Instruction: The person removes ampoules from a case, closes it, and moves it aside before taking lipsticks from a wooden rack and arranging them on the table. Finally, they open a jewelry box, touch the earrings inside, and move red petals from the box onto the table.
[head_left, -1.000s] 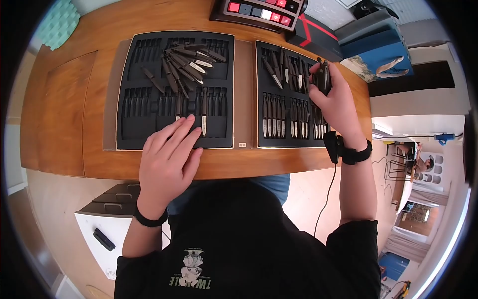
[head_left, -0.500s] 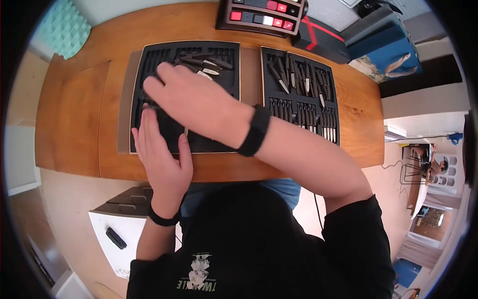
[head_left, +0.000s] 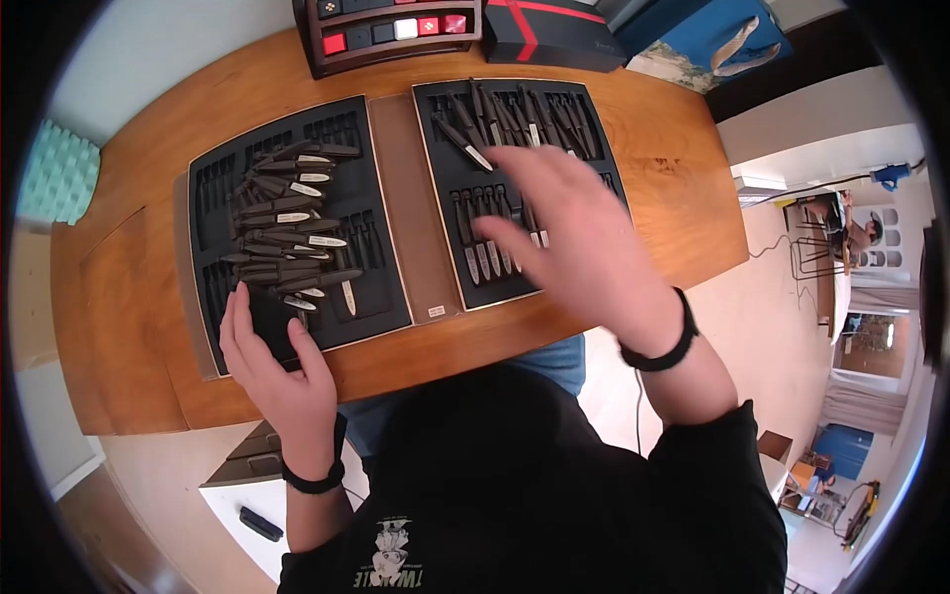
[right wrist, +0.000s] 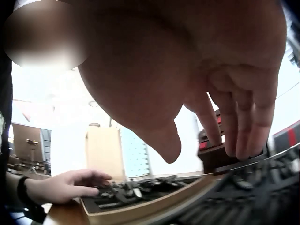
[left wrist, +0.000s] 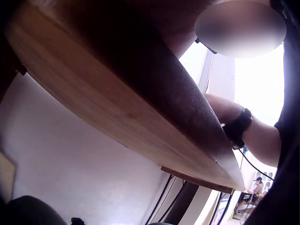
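My left hand (head_left: 277, 356) lies along the front left corner of a black slotted tray (head_left: 381, 309), fingers straight, with nothing gripped. A jumbled pile of slim dark knife-shaped pieces (head_left: 287, 218) with pale, rounded blade-like tips covers the middle of that tray. Over the right-hand tray (head_left: 453, 180), my right hand (head_left: 584, 238) spreads its thumb and fingers apart, holding nothing. Below it, more of these pieces (head_left: 473, 233) stand in rows in their slots, and several lie loose toward the back. The right wrist view shows the bare palm and extended fingers.
A brown strip (head_left: 416, 208) joins the two trays on the wooden table (head_left: 663, 198). Behind them stand a small rack (head_left: 391, 30) of red, black and white blocks, a black box (head_left: 554, 40) with a red ribbon, and a blue bag (head_left: 683, 49). Turquoise bumpy foam (head_left: 64, 173) is far left.
The right hand carried a bunch of dark pieces from the right tray to the left one, then came back without them. The left pile has grown. The left hand stays at the left tray.
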Motion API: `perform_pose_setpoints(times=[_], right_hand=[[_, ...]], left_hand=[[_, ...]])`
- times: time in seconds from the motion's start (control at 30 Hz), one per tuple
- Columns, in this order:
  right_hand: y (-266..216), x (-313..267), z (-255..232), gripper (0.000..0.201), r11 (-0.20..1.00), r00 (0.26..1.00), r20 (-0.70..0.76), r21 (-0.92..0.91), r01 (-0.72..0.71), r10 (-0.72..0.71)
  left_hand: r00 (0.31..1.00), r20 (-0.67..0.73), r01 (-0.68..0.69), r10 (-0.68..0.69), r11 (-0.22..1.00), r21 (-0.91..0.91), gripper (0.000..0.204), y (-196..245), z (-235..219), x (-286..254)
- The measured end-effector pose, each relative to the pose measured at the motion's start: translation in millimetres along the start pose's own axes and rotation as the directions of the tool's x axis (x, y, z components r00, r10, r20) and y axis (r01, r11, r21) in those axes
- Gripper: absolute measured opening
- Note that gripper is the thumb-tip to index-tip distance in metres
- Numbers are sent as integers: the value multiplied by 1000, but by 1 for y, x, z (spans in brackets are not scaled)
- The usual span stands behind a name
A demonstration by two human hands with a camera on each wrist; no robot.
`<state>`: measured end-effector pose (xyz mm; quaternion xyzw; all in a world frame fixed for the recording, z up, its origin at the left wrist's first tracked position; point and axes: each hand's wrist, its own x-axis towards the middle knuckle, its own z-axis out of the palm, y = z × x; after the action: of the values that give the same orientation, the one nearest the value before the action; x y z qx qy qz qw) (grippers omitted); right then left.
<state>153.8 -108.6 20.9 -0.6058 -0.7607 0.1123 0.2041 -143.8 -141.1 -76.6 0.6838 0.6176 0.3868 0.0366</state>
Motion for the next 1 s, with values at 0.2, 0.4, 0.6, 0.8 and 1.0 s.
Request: perform_pose_setpoints(times=[0.2,0.4,0.6,0.8,1.0], right_hand=[[38,-58,9,69,965,970,-66,-102,-242,236],[42,-59,22,77,961,966,-116,-130,-244,230],[53,-54,20,76,966,978,-115,-171,-192,174],[60,-44,30,51,949,971,-185,-250,-192,148],[54,-43,44,30,814,967,-182,-525,-247,175]], left_hand=[[987,-159,-21,-30,951,-309,52,-10,5,-8],[773,338,-494,537,844,-211,37,46,-32,54],[277,514,-707,812,534,-463,40,107,29,117],[-84,615,-811,784,304,-499,37,139,72,147],[-206,639,-789,741,260,-557,29,149,79,160]])
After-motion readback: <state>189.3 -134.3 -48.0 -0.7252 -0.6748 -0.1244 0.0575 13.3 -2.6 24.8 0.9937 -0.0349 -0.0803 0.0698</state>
